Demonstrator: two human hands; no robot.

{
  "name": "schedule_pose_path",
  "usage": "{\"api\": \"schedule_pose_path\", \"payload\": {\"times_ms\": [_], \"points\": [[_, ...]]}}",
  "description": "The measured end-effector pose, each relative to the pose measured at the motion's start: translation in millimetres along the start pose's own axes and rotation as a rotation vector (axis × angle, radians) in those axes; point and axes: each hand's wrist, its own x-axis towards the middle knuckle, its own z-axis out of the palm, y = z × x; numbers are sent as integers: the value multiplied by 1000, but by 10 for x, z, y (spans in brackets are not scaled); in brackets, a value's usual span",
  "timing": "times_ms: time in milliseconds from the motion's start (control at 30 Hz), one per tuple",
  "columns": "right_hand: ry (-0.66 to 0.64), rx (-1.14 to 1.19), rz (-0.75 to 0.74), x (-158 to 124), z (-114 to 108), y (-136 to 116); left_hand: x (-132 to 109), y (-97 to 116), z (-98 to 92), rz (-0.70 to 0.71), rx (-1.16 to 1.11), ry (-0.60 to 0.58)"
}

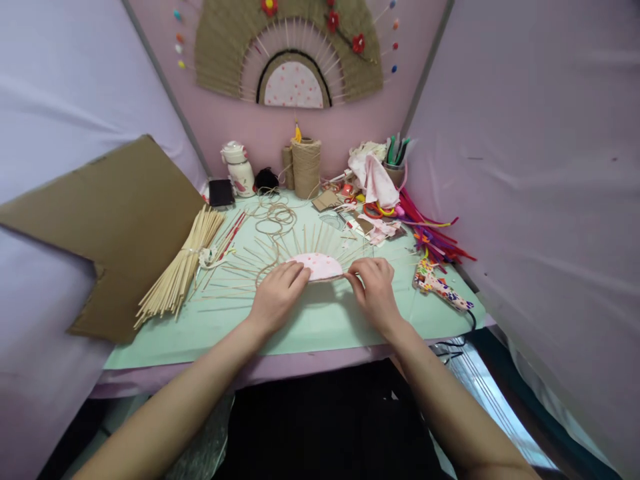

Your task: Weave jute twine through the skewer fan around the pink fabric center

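A half-circle fan base (320,265), covered in white-pink cloth with small red spots, lies in front of me with its flat edge towards me. Thin wooden sticks (320,235) spread outward from its curved side. My left hand (279,293) holds the left end of the base, fingers over the cloth. At the right corner, my right hand (374,285) pinches with thumb and forefinger; whether a strand of twine is also in the pinch is hard to see. Loops of brown twine (276,219) run from behind the base down towards my left hand.
Bundled sticks (181,263) and a cardboard sheet (115,220) lie left. Behind stand a white bottle (240,170) and a twine roll (306,168). Right are cloth scraps (375,180), pipe cleaners (435,233) and a corded glue gun (443,285). A finished fan (220,53) hangs on the wall.
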Motion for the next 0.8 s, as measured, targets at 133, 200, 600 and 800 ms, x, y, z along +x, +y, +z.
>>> {"api": "schedule_pose_path", "payload": {"times_ms": [133,200,600,800], "points": [[26,19,10,249,-173,-97,327,-152,-279,22,6,-8],[39,39,34,387,-338,-166,531,-191,-505,16,3,-46],[-434,194,133,787,-873,-258,632,-332,-799,220,-21,-179],[-447,252,82,642,-825,-270,329,-363,-752,337,49,-129]]}}
